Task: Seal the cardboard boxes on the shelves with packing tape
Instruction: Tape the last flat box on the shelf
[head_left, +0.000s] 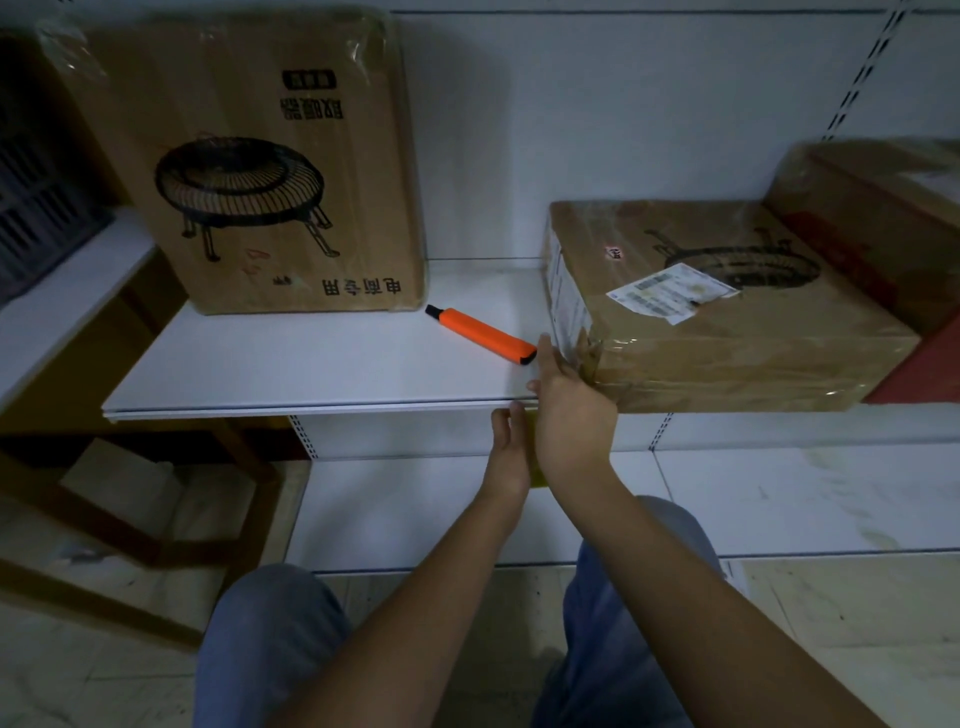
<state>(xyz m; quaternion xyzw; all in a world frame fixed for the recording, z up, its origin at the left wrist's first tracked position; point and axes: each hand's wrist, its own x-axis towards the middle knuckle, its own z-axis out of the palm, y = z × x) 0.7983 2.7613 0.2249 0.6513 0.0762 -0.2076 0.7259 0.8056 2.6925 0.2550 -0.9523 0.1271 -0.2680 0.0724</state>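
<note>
Right hand (569, 410) lies open-fingered on the near-left corner of the taped flat box (727, 332); left hand (509, 452) hangs relaxed, holding nothing, under the shelf (311, 364) edge

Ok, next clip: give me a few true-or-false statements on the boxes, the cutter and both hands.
1. The orange utility knife lies on the white shelf between two boxes. True.
2. The right hand grips the knife. False: it presses the near corner of the flat cardboard box.
3. The upright cardboard box shows a heater drawing printed upside down. True.
4. The left hand rests on top of the upright box. False: it is at the shelf's front edge.
</note>
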